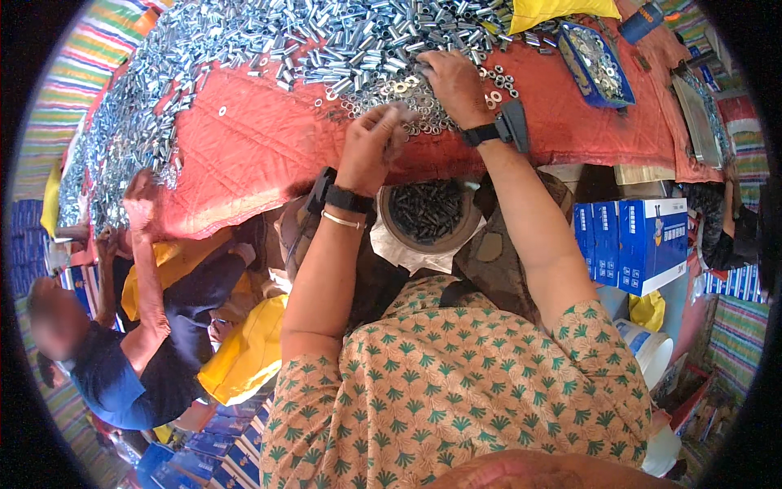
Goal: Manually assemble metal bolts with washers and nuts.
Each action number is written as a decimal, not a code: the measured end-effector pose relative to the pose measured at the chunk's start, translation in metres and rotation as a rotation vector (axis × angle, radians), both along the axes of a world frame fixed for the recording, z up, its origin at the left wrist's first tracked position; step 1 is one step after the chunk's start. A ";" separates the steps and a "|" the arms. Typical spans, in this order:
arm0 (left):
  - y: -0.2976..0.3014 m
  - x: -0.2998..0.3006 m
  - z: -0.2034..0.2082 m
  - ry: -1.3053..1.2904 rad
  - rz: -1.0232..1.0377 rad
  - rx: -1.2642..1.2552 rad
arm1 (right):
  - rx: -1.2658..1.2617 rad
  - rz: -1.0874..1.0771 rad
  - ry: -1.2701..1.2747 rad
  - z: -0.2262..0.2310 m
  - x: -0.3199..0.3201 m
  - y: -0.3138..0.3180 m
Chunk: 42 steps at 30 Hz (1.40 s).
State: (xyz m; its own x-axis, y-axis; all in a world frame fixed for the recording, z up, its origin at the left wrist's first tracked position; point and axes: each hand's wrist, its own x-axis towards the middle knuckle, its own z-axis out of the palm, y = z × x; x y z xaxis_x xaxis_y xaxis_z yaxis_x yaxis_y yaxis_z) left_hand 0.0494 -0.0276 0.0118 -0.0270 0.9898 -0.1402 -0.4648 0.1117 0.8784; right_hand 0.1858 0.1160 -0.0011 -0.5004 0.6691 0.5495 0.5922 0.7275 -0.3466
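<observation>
My left hand [366, 151] is raised over the near edge of the red cloth [244, 134]. Its fingers are bent together at the tips and blurred; whatever they pinch is too smeared to name. Farther forward and to the right, my right hand [458, 88] rests at the border of a heap of shiny metal sleeves [358, 49], fingertips curled down among them. What those fingers hold is hidden. Between the hands lies a spread of flat metal washers and rings [419, 110]. Below them, between my knees, a round tub [468, 232] contains dark metal pins or bolts [425, 210].
A blue tray [607, 99] of metal parts and a yellow bag [562, 11] sit at the far right. Blue and white boxes [635, 244] stand by my right arm. A co-worker [122, 359] sits at left, one hand [142, 200] at the heap's edge, near yellow sacks [244, 350].
</observation>
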 end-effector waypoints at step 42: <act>-0.001 0.000 -0.013 0.111 0.039 -0.019 | -1.064 0.429 0.552 0.029 0.023 -0.030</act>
